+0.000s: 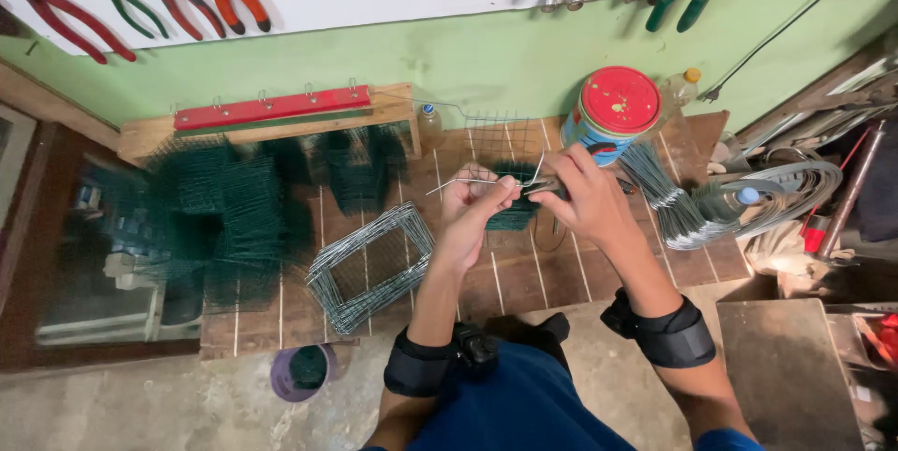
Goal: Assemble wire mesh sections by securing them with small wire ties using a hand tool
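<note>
My left hand (475,203) pinches a thin grey wire (463,181) that runs out to the left, over a wooden workbench (524,273). My right hand (585,196) grips pliers (547,187) whose jaws meet the wire's bent end between the two hands. Beneath the hands lies a small piece of green wire mesh (513,215). Both forearms wear black wrist bands.
A stack of bare square wire frames (369,264) lies left of the hands, green mesh cages (224,203) further left. A blue tin with a red lid (613,112), wire bundles (683,203) and bottles sit at right. Pliers and wrenches hang on the wall.
</note>
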